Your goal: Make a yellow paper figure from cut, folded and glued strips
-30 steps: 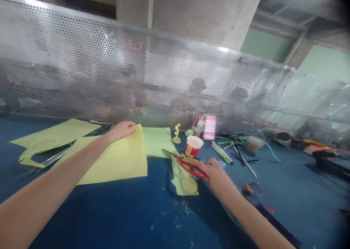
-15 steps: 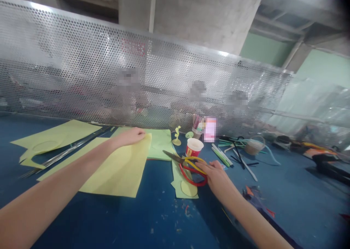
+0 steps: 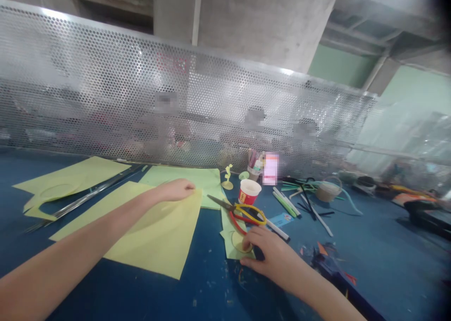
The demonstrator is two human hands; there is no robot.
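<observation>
My left hand (image 3: 176, 189) is closed on the top right corner of a yellow sheet of paper (image 3: 158, 236), my forearm lying across the sheet. The fingers of my right hand (image 3: 264, 250) are at a small yellow oval cut-out (image 3: 239, 241), with the thumb spread apart from them. Under the oval lies a piece of light green paper (image 3: 230, 254). Scissors (image 3: 232, 209) with one red and one yellow handle lie just beyond my right hand, their blades pointing left. Behind them stands a red and white paper cup (image 3: 249, 192).
More green paper (image 3: 186, 175) lies at the back, with a small yellow paper figure (image 3: 227, 176) beside it. A cut yellow sheet (image 3: 91, 173) is at the left. Markers (image 3: 285, 202), pipe cleaners (image 3: 310, 203) and a lit phone (image 3: 270, 168) are right. A perforated metal screen (image 3: 211, 100) closes off the back.
My right hand has let go of the scissors and moved down to the yellow oval. My left hand has shifted slightly right and nearer, taking the yellow sheet with it.
</observation>
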